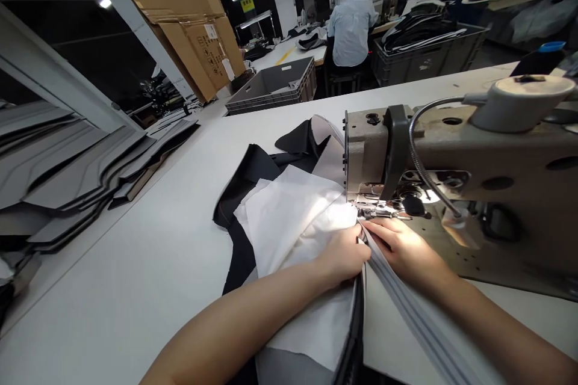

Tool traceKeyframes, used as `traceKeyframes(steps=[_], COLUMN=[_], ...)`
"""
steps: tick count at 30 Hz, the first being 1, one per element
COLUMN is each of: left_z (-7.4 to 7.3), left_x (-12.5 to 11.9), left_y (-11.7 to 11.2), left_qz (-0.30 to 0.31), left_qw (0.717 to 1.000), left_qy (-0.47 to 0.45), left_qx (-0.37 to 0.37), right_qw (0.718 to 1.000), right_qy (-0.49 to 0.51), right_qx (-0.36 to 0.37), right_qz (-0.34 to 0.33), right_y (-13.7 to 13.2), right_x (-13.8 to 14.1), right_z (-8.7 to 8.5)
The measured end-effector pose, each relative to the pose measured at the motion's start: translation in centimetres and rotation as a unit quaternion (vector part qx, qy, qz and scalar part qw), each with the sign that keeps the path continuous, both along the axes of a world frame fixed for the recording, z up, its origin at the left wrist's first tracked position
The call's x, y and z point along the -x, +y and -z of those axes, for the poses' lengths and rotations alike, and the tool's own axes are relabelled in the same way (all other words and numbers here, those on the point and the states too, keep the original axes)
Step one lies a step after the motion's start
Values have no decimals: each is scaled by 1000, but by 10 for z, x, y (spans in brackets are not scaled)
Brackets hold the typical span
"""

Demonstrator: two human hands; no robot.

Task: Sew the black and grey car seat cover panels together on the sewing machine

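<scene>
My left hand [345,255] is closed on the edge of a white and black fabric piece [293,216], just in front of the sewing machine [406,144]. White cloth lies over the dark and grey layers, which spread out to the left and behind. My right hand [404,246] is beside it, fingers together on a long light-grey striped strip [401,295]. This strip runs from the lit presser foot [372,212] down toward the front right. The fingertips of both hands nearly meet there, and what is between them is partly hidden.
Stacked grey panels [67,162] cover the table's left side. Large cardboard boxes [194,30] rise behind them. Beyond the white table [180,271] stand grey crates [275,87] and a seated person [351,30]. A flexible lamp [460,225] hangs by the machine.
</scene>
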State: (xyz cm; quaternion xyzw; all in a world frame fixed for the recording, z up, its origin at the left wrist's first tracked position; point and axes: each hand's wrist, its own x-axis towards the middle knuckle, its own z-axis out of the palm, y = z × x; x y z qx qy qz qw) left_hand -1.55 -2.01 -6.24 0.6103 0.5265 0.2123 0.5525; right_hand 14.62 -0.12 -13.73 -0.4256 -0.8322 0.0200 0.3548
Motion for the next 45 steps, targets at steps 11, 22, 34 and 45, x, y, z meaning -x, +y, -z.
traceKeyframes(steps=[11, 22, 34, 45], left_z=[-20, -15, -12, -8], left_x=[16, 14, 24, 27], left_y=[1, -7, 27, 47], left_qz=[212, 233, 245, 241], left_qw=[871, 762, 761, 752], left_qy=[341, 450, 413, 411], left_qx=[-284, -403, -436, -455], right_qw=[999, 1000, 996, 992], right_qy=[-3, 0, -45, -110], right_qx=[34, -9, 80, 64], right_qz=[18, -21, -15, 10], right_y=[-6, -8, -2, -1], right_x=[-13, -1, -6, -13], right_z=[-4, -10, -3, 13])
